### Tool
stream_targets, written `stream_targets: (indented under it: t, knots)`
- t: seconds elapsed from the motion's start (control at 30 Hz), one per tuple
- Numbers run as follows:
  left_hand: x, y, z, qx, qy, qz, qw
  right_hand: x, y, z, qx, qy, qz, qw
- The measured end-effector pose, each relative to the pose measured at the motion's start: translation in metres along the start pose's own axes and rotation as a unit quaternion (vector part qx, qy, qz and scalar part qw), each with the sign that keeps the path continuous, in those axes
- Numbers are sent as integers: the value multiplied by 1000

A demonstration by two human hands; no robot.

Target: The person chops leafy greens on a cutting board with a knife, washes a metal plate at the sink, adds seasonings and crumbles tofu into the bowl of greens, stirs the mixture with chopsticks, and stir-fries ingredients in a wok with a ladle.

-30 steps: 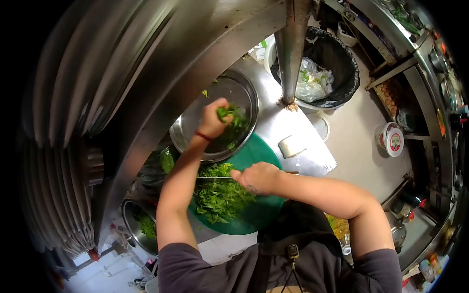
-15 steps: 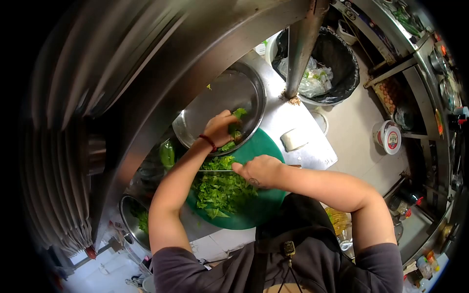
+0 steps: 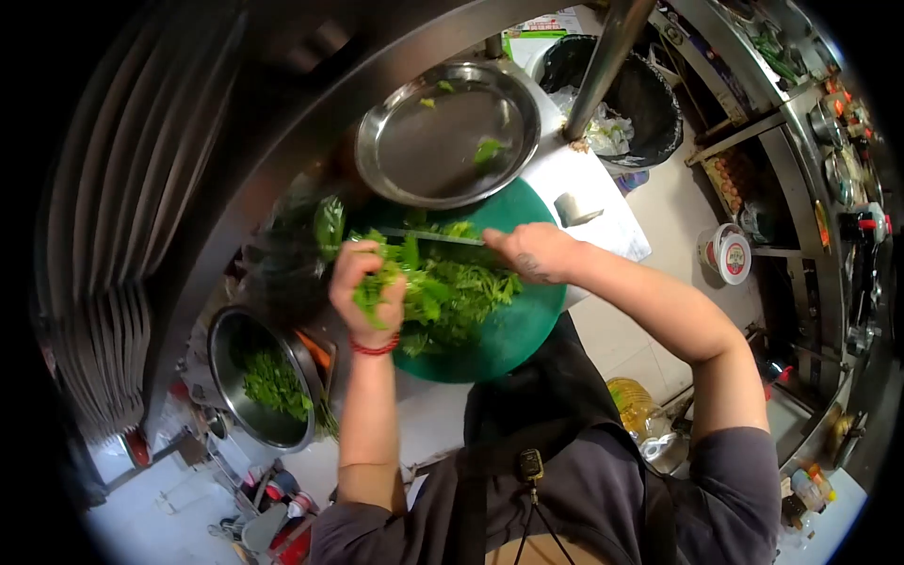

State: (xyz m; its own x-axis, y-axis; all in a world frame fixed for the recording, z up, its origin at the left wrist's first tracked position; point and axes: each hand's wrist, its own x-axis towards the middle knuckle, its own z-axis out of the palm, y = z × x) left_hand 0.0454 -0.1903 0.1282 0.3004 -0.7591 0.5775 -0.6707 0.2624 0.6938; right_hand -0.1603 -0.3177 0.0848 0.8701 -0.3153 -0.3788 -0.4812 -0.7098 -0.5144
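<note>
My left hand (image 3: 369, 294), with a red bracelet at the wrist, is closed round a bunch of leafy greens (image 3: 411, 282) over the left side of a round green cutting board (image 3: 532, 325). A knife (image 3: 435, 235) is gripped in my right hand (image 3: 535, 252), its blade pointing left across the board's far part. Chopped greens (image 3: 476, 297) lie in a heap on my side of the blade, and a few more pieces lie beyond it. Against the board's far edge stands a wide metal basin (image 3: 452, 200) with a few leaf scraps inside.
A metal bowl (image 3: 306, 414) of greens stands at lower left. Green produce in clear plastic (image 3: 330, 226) lies left of the board. On the right are a white block (image 3: 576, 209), a metal post (image 3: 603, 80), a black-lined bin (image 3: 659, 122) and a white tub (image 3: 725, 254).
My left hand has come out of the basin to the board's left side and now grips a bunch of greens. The knife has shifted toward the board's far edge. The view has shifted too.
</note>
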Motion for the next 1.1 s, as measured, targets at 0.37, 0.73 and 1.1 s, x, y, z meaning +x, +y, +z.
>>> stream_targets:
  t: [0.37,0.73,1.1]
  knots:
    - [-142,-47,-17,288,-214,-45,932,-82,-81,50,48,192,142,970]
    - [-179,-75,-33,47,-60,4,997,-17,-141,121,2,118,198,973]
    - [-181,-78,-34,96,-82,21,992,-10,-139,116,-39,85,193,977]
